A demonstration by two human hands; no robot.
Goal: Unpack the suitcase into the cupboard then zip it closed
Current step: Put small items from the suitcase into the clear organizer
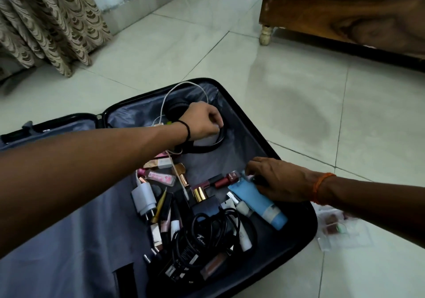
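An open black suitcase (232, 95) with grey lining lies on the tiled floor. Its right half holds several small items: lipsticks, a white charger plug (143, 197), coiled black cables (207, 231) and a blue tube (259, 202). My left hand (203, 120) reaches to the far end and grips black headphones (212, 146) that lie beside a white cable (174, 93). My right hand (278, 179) rests on the upper end of the blue tube with its fingers curled round a small dark item; what exactly it holds is hidden.
A wooden bed or cabinet (345, 10) on short legs stands at the back right. A patterned curtain (46, 21) hangs at the back left. Small clear packets (340, 228) lie on the floor right of the suitcase.
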